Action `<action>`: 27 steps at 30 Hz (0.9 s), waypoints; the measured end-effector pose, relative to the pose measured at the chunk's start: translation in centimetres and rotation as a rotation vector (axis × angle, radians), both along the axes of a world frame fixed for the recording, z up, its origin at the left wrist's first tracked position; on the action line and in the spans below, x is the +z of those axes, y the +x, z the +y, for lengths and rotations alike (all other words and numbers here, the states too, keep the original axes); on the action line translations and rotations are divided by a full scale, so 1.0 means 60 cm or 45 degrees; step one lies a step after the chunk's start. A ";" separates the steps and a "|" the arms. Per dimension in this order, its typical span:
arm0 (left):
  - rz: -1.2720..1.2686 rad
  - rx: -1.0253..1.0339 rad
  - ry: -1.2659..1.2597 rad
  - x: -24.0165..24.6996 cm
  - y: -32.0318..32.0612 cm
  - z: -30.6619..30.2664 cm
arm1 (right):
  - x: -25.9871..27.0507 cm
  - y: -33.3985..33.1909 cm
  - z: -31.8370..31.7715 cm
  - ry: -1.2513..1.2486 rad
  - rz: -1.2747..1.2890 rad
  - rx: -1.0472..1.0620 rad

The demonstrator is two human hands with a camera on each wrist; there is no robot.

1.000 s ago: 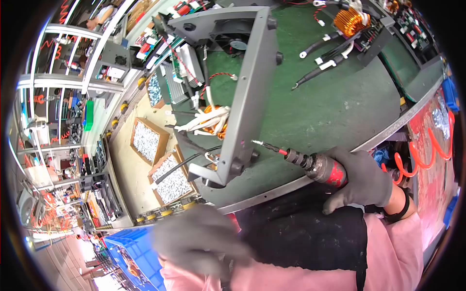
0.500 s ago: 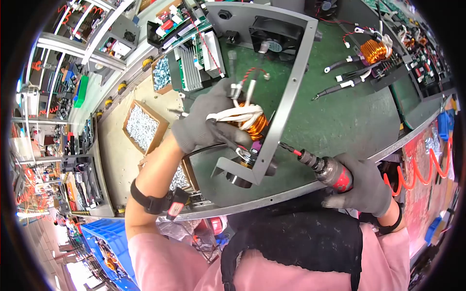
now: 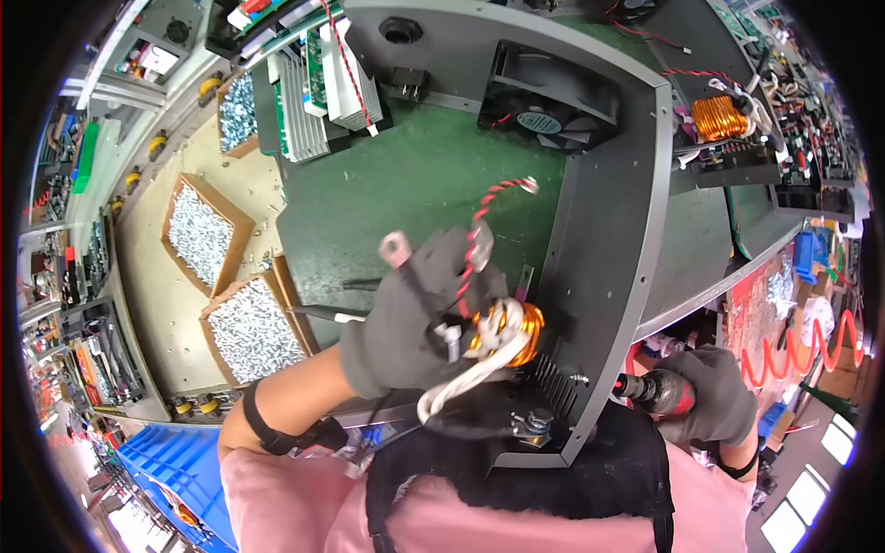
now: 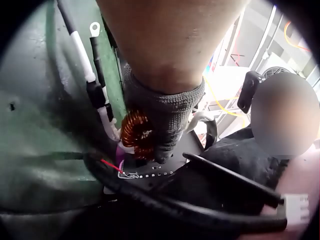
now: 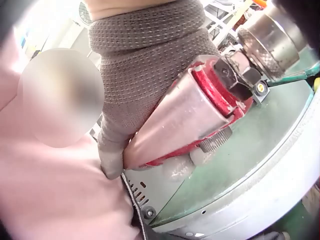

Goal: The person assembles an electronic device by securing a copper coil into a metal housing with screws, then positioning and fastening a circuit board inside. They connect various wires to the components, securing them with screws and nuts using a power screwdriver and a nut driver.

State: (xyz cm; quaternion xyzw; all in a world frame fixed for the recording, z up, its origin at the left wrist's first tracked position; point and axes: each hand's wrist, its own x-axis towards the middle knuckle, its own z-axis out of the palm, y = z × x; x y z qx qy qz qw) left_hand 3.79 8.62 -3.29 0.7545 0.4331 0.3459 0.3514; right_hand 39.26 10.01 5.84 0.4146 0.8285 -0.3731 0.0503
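My gloved left hand [image 3: 419, 309] grips a copper-wound ring coil [image 3: 527, 334] with thick white leads, inside a grey metal case [image 3: 599, 230]. The left wrist view shows the gloved fingers against the side of the coil [image 4: 136, 134]. A dark cable with a ring terminal [image 3: 395, 247] and a twisted red-black wire [image 3: 479, 217] stick up by this hand. At the case's right outer side, my gloved right hand [image 3: 710, 392] holds a red and silver air screwdriver [image 3: 666, 392], its bit hidden behind the case wall. The driver's body [image 5: 180, 120] fills the palm in the right wrist view.
Cardboard boxes of screws [image 3: 253, 330] stand on the left. A fan [image 3: 544, 111] sits in the case's far end; heatsink boards [image 3: 309, 101] lie beyond. Another coil assembly [image 3: 724, 120] is at the back right. A red coiled hose [image 3: 802, 350] hangs right, and a blue crate [image 3: 175, 461] stands lower left.
My left hand has come from near my body into the case and onto the coil. The case has shifted toward me, overlapping my apron. The right hand with the screwdriver has moved lower and right.
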 end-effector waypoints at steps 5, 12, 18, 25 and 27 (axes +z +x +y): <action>0.075 -0.120 0.039 -0.003 -0.015 0.013 | -0.004 -0.008 0.020 -0.033 -0.013 0.060; 0.006 -0.172 0.229 0.003 0.004 0.032 | -0.005 -0.010 0.025 -0.078 -0.019 0.069; 0.189 -0.172 0.200 0.041 0.009 0.028 | -0.005 -0.011 0.023 0.011 -0.003 0.117; 0.032 -0.254 -0.065 0.044 0.000 0.035 | -0.001 0.004 0.029 0.111 -0.026 0.141; -0.465 -0.305 -0.569 0.042 -0.016 0.044 | -0.009 0.021 0.034 0.083 0.060 0.102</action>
